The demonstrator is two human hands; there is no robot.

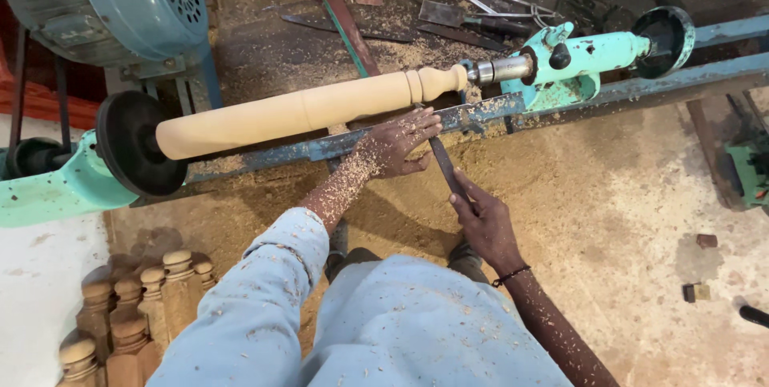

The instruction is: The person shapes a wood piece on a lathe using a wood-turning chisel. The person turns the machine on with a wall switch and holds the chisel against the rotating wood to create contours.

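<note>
At far left, a black round faceplate (136,151) carries one end of the pale turned wooden spindle (304,108), which spans the blue steel lathe bed (336,145) to the mint-green tailstock (581,58). Left hand (394,145), dusted with shavings, rests flat over the dark metal chisel (446,169) by the spindle. Right hand (486,223) is clamped on the chisel's lower end.

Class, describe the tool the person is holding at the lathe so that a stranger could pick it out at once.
Find the pale turned wooden spindle on the lathe. Just below its beaded end, the left hand rests on a dark, flat chisel, and the right hand grips its lower end. Unlike the tools lying behind the lathe, it is held.
</note>
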